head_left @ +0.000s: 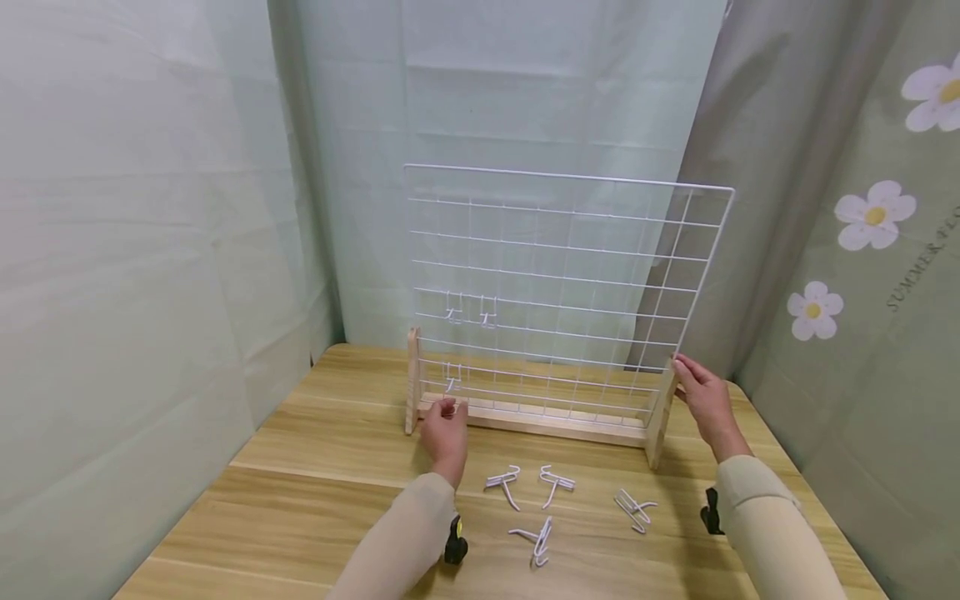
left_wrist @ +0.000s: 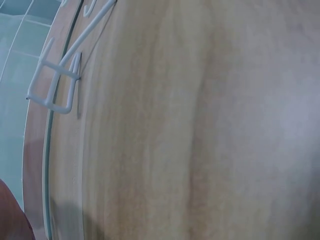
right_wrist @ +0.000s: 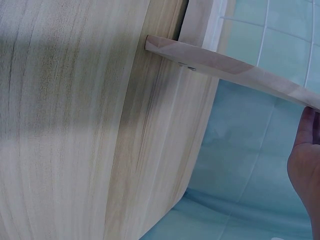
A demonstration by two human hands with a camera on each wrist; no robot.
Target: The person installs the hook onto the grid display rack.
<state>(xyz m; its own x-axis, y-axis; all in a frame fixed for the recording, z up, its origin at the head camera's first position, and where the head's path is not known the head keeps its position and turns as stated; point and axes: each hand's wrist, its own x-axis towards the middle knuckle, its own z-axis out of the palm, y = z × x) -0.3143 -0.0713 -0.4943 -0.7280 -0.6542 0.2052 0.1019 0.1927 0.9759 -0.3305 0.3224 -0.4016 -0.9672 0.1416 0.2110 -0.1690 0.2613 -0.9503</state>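
A white wire grid panel [head_left: 555, 275] stands upright in a wooden stand [head_left: 540, 423]. Two white wire hooks hang side by side on its left half, and another hook [head_left: 453, 382] hangs lower down. Just below that lower hook is my left hand [head_left: 446, 437], fingers bent at the front of the base; whether they pinch anything is hidden. My right hand [head_left: 707, 408] grips the stand's right upright [head_left: 660, 415] near its top, thumb in front. The right wrist view shows those fingers [right_wrist: 304, 131] against the upright's edge.
Several loose white hooks lie on the wooden table [head_left: 300, 492] before the stand, among them a front one [head_left: 540, 542] and a right one [head_left: 634, 510]. Pale curtains [head_left: 150, 250] surround the table. A black strap piece [head_left: 455, 542] sits at the left wrist.
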